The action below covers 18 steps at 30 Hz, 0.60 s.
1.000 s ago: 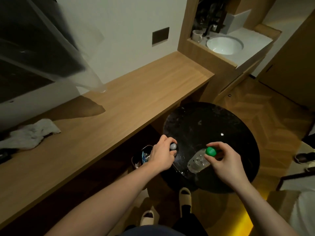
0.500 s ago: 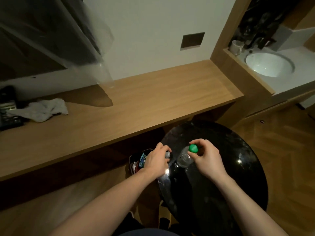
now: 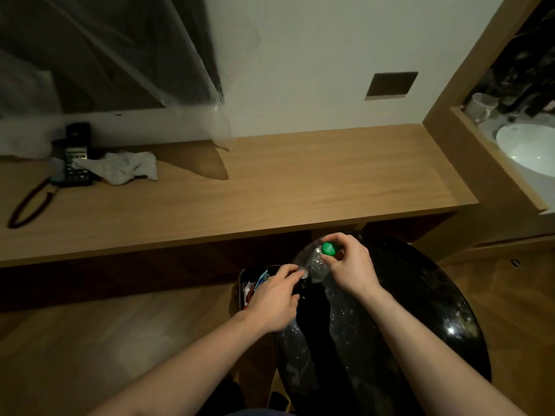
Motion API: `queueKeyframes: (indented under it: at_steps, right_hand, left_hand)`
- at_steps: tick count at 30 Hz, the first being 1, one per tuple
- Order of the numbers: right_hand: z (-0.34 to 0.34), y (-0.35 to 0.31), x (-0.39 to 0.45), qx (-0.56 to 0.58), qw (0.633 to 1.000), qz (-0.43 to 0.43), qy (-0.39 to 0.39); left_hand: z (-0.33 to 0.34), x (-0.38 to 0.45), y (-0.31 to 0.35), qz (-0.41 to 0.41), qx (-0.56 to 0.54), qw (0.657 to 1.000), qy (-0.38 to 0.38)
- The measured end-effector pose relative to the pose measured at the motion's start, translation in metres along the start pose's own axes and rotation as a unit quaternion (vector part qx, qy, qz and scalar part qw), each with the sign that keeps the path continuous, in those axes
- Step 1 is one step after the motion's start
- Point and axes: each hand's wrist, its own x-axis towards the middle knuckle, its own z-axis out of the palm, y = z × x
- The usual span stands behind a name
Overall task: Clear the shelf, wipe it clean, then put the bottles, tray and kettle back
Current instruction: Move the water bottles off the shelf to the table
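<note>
We hold a clear plastic bottle in each of our hands over a round black glossy table (image 3: 420,295). Our right hand (image 3: 351,265) pinches the neck of the green-capped bottle (image 3: 329,248) with curled fingers, and the bottle's body runs down under the wrist. Our left hand (image 3: 276,298) curls round the top of the grey-capped bottle (image 3: 304,274), whose body shows below the palm. The two caps sit near each other, not touching.

Just left of our left hand stands a small bin (image 3: 249,283) holding coloured wrappers. Beyond both hands runs the long wooden shelf (image 3: 300,181), fixed against a white wall. Far to the left of our hands, on the shelf, lies a crumpled white cloth (image 3: 120,166), touching a black telephone (image 3: 75,157) with a coiled cord. A sheer curtain (image 3: 120,55) hangs above the shelf. On the wall to the right is a dark switch plate (image 3: 390,85). Far right of our right hand is a white washbasin (image 3: 528,148) with a glass cup (image 3: 480,106) behind it. The floor is wood. We can read no labels or writing anywhere.
</note>
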Motion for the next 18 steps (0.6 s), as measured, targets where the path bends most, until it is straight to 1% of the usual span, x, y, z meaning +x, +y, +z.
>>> queueKeyframes:
  at_steps: [3, 6, 9, 12, 14, 18]
  right_hand:
    - [0.009, 0.004, 0.0, 0.017, 1.0, 0.01, 0.001]
    - [0.011, 0.004, 0.0, 0.032, 0.999, 0.01, 0.021]
    - [0.01, 0.0, 0.001, 0.021, 1.0, 0.002, 0.003]
    - [0.007, -0.003, 0.001, 0.015, 1.0, 0.005, -0.017]
    - [0.004, -0.004, 0.0, 0.011, 0.999, 0.008, -0.03]
    - [-0.002, -0.004, -0.011, -0.002, 0.999, 0.017, -0.046]
  left_hand:
    - [-0.002, -0.005, 0.002, 0.0, 0.051, 0.998, -0.045]
    - [-0.003, -0.007, 0.004, -0.01, 0.072, 0.995, -0.061]
    - [-0.004, -0.008, 0.007, -0.022, 0.064, 0.995, -0.074]
    - [-0.007, -0.012, 0.012, -0.025, 0.034, 0.995, -0.088]
    - [-0.01, -0.017, 0.014, -0.028, 0.024, 0.996, -0.087]
    - [-0.012, -0.036, 0.008, -0.01, 0.007, 0.999, -0.052]
